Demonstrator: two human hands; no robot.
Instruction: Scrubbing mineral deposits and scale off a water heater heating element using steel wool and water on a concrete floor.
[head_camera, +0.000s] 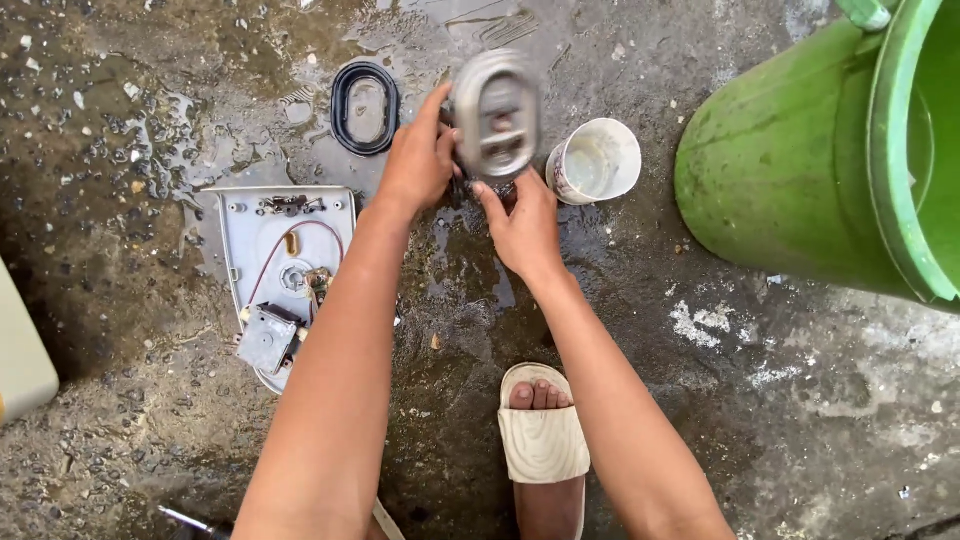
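Both my hands hold a grey oval metal part (495, 115) upright above the wet concrete floor; it is blurred by motion. My left hand (418, 155) grips its left side. From below, my right hand (522, 225) holds its lower edge. A black oval rubber ring (365, 107) lies on the floor just left of my left hand. A small white cup (595, 160) lies tipped on its side right of the metal part.
A white appliance panel (285, 270) with wires and a small grey box lies at left. A large green bin (830, 150) stands at upper right. My foot in a pale slipper (543, 440) rests at the bottom centre. A pale object's corner (20, 350) shows at the left edge.
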